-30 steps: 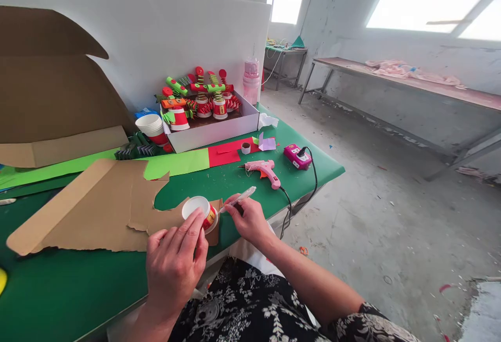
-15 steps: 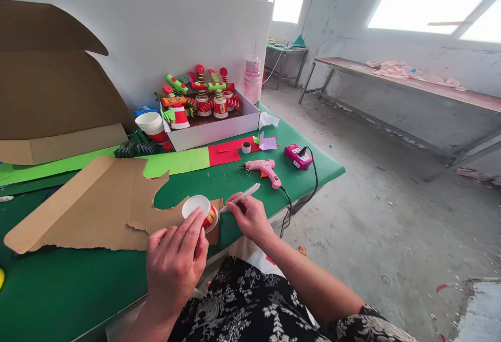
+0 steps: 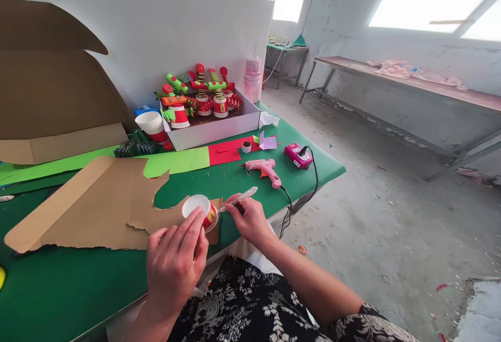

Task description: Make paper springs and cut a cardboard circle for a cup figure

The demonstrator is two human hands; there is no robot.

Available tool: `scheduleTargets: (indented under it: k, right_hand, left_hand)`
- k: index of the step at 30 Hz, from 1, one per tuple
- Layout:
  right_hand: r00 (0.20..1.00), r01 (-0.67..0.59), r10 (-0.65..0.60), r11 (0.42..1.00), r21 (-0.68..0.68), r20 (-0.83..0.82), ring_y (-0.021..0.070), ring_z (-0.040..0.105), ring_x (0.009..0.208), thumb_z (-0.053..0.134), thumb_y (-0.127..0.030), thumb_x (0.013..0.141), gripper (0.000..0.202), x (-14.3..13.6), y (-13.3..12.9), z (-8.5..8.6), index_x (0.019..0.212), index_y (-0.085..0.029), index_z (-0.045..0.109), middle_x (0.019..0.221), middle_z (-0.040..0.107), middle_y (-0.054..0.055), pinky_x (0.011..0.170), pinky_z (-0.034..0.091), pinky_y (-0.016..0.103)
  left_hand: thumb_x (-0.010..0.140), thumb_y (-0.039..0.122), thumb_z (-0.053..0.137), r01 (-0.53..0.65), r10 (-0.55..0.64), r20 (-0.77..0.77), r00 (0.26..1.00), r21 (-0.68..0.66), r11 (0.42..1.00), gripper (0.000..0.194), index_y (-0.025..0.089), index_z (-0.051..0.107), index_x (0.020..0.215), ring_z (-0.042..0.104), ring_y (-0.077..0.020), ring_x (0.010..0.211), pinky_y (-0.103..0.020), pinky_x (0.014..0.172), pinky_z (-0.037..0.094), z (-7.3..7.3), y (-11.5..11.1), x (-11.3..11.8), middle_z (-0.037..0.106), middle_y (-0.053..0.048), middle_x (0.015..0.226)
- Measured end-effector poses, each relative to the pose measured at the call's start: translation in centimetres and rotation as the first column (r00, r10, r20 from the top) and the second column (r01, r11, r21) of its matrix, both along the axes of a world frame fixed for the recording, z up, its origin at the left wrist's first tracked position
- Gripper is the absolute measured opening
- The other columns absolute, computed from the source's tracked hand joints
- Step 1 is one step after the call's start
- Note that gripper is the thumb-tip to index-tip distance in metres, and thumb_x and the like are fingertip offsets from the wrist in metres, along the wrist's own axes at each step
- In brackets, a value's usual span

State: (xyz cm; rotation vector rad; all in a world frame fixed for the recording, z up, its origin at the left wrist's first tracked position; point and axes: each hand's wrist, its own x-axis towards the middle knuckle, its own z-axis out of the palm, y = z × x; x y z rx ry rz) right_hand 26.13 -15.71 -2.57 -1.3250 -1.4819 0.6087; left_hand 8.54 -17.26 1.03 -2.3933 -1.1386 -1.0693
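A paper cup [image 3: 212, 217], red and white with a white inside, lies on a piece of torn brown cardboard [image 3: 105, 203] at the front of the green table. The fingertips of my left hand [image 3: 178, 253] press on the cup's near side and hold it against the cardboard. My right hand [image 3: 250, 220], just right of the cup, pinches a pale pen [image 3: 246, 194]. The pen's tip points left, close to the cup's rim and the cardboard's right end.
Behind the pen lie a pink glue gun [image 3: 266, 171] and a magenta power socket [image 3: 298, 156] with a black cord. A white box [image 3: 215, 134] of paper-cup figures stands at the back, beside stacked cups [image 3: 151, 124] and a pink bottle [image 3: 252, 78].
My right hand has shifted slightly left, and the pen's upper end has moved left and a little down. My left hand and the cup look the same.
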Motion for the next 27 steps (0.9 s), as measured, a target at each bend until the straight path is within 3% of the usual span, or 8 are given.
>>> scheduleTargets:
  k: [17,27]
  right_hand:
    - [0.999,-0.038,0.039,0.997,-0.066,0.016,0.0179,0.069,0.079,0.056,-0.018,0.088,0.014,-0.4,-1.5,0.6,0.081,-0.02,0.068,0.088,0.075,0.005,0.077,0.054,0.028]
    - [0.999,-0.047,0.048,0.998,-0.044,0.006,0.0185,0.07,0.081,0.059,-0.016,0.087,0.012,-0.9,-2.3,0.5,0.079,-0.021,0.067,0.088,0.075,0.005,0.076,0.054,0.028]
  left_hand:
    - [0.087,0.006,0.055,0.009,-0.009,-0.014,1.0,-0.026,1.0,0.051,0.02,0.052,0.136,0.07,-0.0194,0.073,-0.037,0.078,0.041,-0.2,0.1,-0.3,0.074,-0.01,0.116]
    - [0.086,-0.004,0.041,0.083,-0.085,-0.019,0.996,-0.09,0.992,0.059,0.022,0.05,0.138,0.073,-0.0213,0.091,-0.037,0.08,0.042,0.6,0.1,-0.9,0.073,-0.008,0.117]
